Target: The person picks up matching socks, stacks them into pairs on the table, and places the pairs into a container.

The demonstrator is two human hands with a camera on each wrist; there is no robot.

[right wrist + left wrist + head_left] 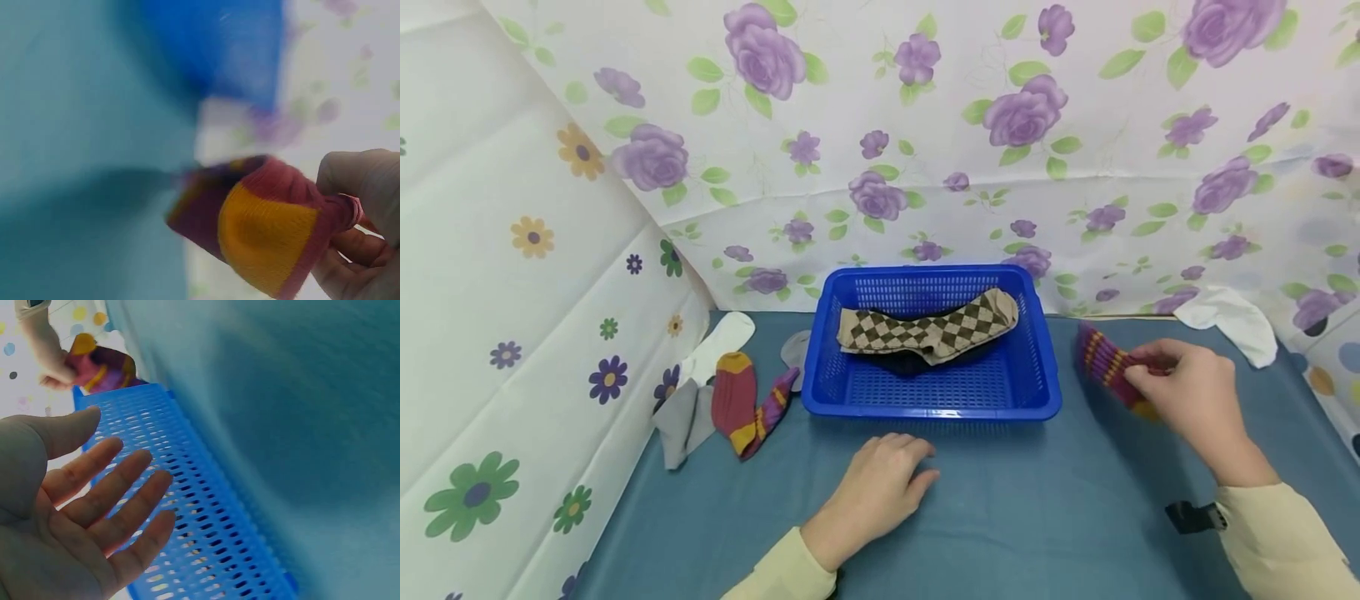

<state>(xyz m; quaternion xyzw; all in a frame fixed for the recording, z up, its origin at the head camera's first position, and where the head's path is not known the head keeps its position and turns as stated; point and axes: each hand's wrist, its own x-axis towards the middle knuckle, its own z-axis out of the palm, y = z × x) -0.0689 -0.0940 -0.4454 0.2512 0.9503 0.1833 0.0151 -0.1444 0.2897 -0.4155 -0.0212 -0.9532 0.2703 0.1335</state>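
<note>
Between the thumb and fingers of my right hand [1195, 392] is a maroon sock [269, 225] with a mustard heel and purple-and-yellow stripes, lifted over the cloth right of the basket. My left hand [880, 483] holds nothing; its fingers are spread and relaxed just in front of the blue plastic basket [925, 412]. Inside the basket a brown-and-beige argyle sock [925, 333] lies across dark fabric [902, 363]. In the left wrist view the open palm [81, 531] faces the basket's slotted side [187, 481].
Left of the basket lie a maroon-and-mustard sock [734, 400], a striped purple one [777, 404], grey socks [685, 421] and a white sock [718, 342]. Another grey piece [794, 350] touches the basket's left side. A white sock [1232, 321] rests at the back right, by the floral curtain [880, 133].
</note>
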